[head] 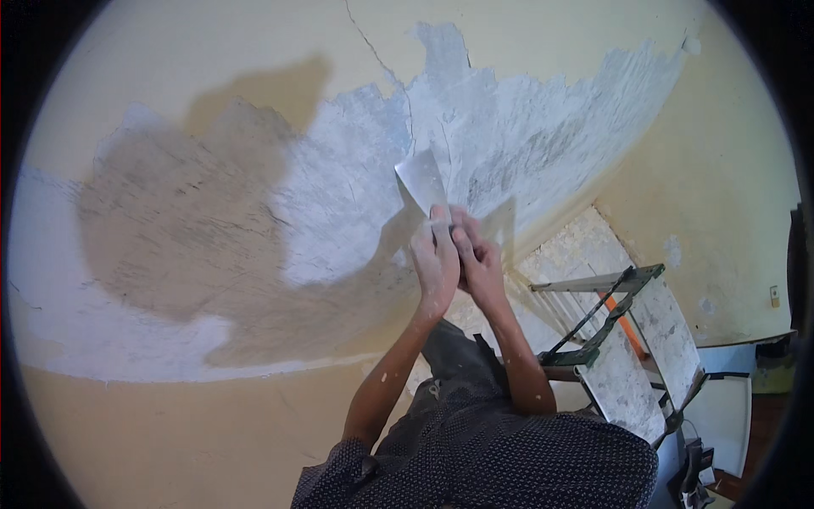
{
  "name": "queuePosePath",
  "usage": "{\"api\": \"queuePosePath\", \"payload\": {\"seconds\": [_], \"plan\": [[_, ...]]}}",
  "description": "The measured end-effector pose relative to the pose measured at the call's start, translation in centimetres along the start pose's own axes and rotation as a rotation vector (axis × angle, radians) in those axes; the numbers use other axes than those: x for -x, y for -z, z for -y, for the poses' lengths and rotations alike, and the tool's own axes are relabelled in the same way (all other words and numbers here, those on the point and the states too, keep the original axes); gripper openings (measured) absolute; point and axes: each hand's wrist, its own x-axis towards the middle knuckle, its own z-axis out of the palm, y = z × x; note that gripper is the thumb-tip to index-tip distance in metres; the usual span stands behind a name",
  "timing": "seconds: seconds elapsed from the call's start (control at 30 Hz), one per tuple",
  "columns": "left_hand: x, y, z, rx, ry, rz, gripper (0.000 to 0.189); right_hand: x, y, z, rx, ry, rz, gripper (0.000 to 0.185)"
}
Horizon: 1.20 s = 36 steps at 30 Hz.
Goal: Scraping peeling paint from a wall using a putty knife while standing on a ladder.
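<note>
Both hands meet on a wide-bladed putty knife (425, 181), whose metal blade points up and away in front of the wall. My left hand (435, 264) is closed about the base of the blade, thumb along it. Pressed close beside it, my right hand (482, 264) grips around the handle, which the fingers mostly hide. White dust or plaster coats the fingers. Behind the blade spreads a rough whitish patch (356, 165) of wall with ragged paint edges. A thin crack (372, 48) runs down into it through the yellowish paint.
On the right stand metal ladders or folding platforms (620, 382) with stained boards and an orange strip (626, 327). A wall switch (774, 296) sits at far right. A speckled, debris-strewn floor (572, 248) shows beyond my hands. Large shadows fall across the wall.
</note>
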Motion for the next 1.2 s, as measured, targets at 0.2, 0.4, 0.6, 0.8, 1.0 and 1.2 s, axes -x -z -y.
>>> {"api": "queuePosePath", "payload": {"seconds": [0.2, 0.4, 0.6, 0.8, 1.0, 1.2], "plan": [[0.1, -0.7, 0.7, 0.017, -0.053, 0.018, 0.046, -0.5, 1.3, -0.8, 0.139, 0.156, -0.004, 0.034], [0.3, -1.3, 0.2, 0.078, 0.004, 0.036, 0.048, 0.2, 0.5, -0.2, 0.073, 0.129, -0.102, 0.032], [-1.8, -1.3, -2.4, 0.149, -0.078, 0.034, 0.046, -1.0, -1.4, 2.8, 0.062, 0.146, -0.080, 0.034], [-0.2, -1.4, 0.8, 0.105, 0.031, 0.008, 0.047, -0.7, 1.1, -0.4, 0.195, 0.242, -0.112, 0.036], [0.3, -1.8, 0.4, 0.143, 0.073, 0.000, 0.047, -0.1, 0.3, 0.3, 0.151, 0.364, -0.201, 0.033], [-1.4, -1.8, 0.5, 0.119, -0.020, 0.029, 0.046, -1.4, 0.8, 0.6, 0.160, 0.157, -0.093, 0.029]]}}
